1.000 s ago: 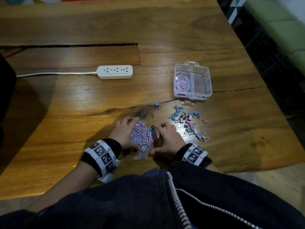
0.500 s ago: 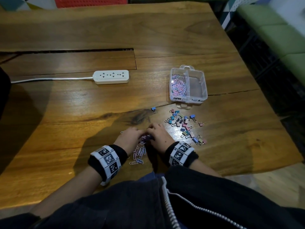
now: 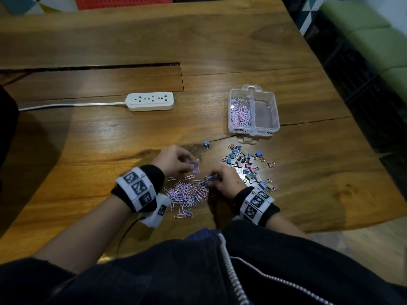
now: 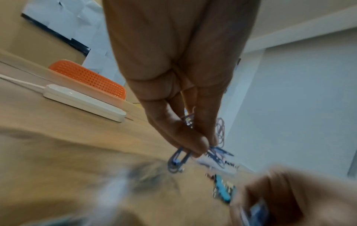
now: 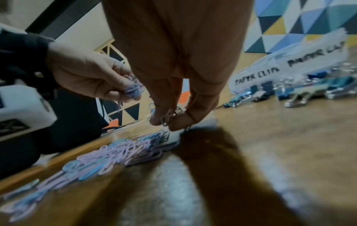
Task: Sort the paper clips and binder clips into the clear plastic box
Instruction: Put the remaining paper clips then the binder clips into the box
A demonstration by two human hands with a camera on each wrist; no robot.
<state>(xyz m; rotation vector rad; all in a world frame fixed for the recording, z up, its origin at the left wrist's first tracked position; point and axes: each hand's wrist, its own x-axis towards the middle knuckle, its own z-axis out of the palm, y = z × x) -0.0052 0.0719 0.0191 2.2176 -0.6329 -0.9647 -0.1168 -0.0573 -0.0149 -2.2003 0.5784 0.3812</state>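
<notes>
Head camera view: a broad wooden table (image 3: 110,51) fills the scene, a person in a dark zip jacket (image 3: 220,271) leaning over its near edge. A white power strip (image 3: 150,101) lies at mid-table. Well to its right stands the clear plastic box (image 3: 275,126), two compartments, the left one holding pink and blue paper clips, the right one bare. Just in front of the box lies a scatter of coloured binder clips (image 3: 248,165). A loose pile of paper clips (image 3: 187,194) lies between the wrists. The left hand (image 3: 174,160) is raised above the pile, fingers curled, pinching a small bunch of paper clips (image 4: 178,159). The right hand (image 3: 224,179) is low at the pile's right edge, thumb and fingertips (image 5: 180,120) closed on a few clips.
</notes>
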